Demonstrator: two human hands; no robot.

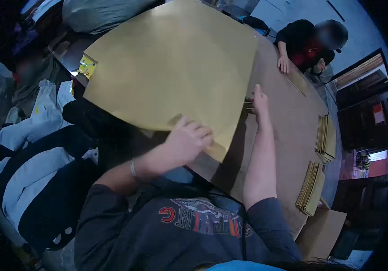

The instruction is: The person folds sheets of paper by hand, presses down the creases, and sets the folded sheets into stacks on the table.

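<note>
A large sheet of yellow-brown paper or thin card [171, 67] fills the upper middle, its right edge raised off the table and casting a shadow. My left hand [190, 140] is closed on its near edge, with curled fingers over the top face; the thumb is hidden. Beside the right edge, my right hand [260, 101] has its thumb stretched upward, apart from the sheet. The other fingers of that hand reach toward the edge and partly pass beneath it, so their tips are hidden.
The brown tabletop [289, 135] carries two folded yellow-brown stacks [326, 137] [310, 187] along its right side. Below them stands an open cardboard box [322, 230]. Across the table a co-worker [298, 45] rests a hand near a flat piece [297, 82]. Piled cloth [35, 140] lies at left.
</note>
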